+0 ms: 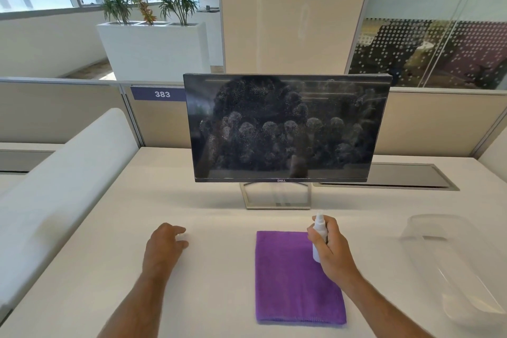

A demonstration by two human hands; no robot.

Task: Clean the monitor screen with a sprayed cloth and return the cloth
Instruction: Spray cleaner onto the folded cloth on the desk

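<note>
A black monitor [286, 129] stands on a metal foot at the middle of the white desk [219, 269]; its dark screen is covered in pale smudged patches. A folded purple cloth [295, 280] lies flat on the desk in front of it. My right hand [333, 250] grips a small white spray bottle [319, 233] upright over the cloth's far right corner, nozzle at the top. My left hand [164, 243] rests on the desk to the left of the cloth, fingers loosely curled, holding nothing.
A clear plastic tray [452, 261] sits at the desk's right side. A grey cable hatch [406, 175] lies behind and right of the monitor. A white padded divider [63, 186] runs along the left. Beige partitions back the desk.
</note>
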